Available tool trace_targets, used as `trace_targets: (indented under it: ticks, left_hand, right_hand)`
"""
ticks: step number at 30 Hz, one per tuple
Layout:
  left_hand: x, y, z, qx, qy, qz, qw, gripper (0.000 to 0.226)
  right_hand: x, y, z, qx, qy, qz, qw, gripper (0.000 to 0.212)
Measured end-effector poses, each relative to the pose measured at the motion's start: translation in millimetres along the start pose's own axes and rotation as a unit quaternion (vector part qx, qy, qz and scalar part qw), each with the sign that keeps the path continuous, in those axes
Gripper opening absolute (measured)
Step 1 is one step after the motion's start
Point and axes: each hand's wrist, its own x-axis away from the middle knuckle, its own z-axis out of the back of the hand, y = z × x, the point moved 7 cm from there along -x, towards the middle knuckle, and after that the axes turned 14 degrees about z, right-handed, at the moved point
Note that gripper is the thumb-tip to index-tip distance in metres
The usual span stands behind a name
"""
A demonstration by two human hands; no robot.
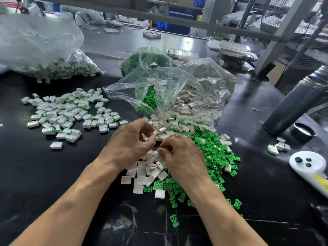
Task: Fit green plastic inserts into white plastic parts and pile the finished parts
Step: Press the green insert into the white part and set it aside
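While both hands meet over the black bench (53,183), we note the left hand (131,141) and right hand (179,153) with fingers curled, each grip pinching small white plastic parts (152,172) above the loose heap. Green plastic inserts (214,153) lie just right. Finished white-and-green parts (65,112) are piled at left.

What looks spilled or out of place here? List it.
Green inserts and white parts have spilled from the open clear bag into one mixed heap. One stray insert lies apart, near the table's edge.
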Motion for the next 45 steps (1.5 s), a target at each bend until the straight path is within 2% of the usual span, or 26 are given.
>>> trace_targets:
  ticks: [7, 13, 22, 40, 45]
  left_hand:
    - [1.0, 4.7, 3.5, 0.197, -0.004, 0.032, 0.980, 0.017]
    - [3.2, 5.8, -7.4, 0.294, -0.033, 0.062, 0.953, 0.012]
    - [0.5, 1.3, -10.1, 0.331, -0.024, 0.092, 0.939, 0.023]
    - [2.0, 3.3, -9.9, 0.334, -0.022, 0.096, 0.937, 0.019]
    - [1.6, 3.0, -9.6, 0.334, -0.022, 0.093, 0.938, 0.015]
  right_hand:
    - [-2.3, -2.5, 0.5, 0.000, -0.008, 0.011, 1.000, 0.018]
    - [-2.4, -3.0, 2.0, 0.003, -0.002, 0.025, 1.000, 0.014]
    - [-0.3, -1.6, 3.6, -0.010, -0.026, 0.050, 0.998, 0.021]
    - [-0.7, 2.0, 6.1, -0.016, 0.006, 0.023, 1.000, 0.012]
    - [-1.5, -0.4, 3.7, -0.016, -0.023, 0.036, 0.999, 0.023]
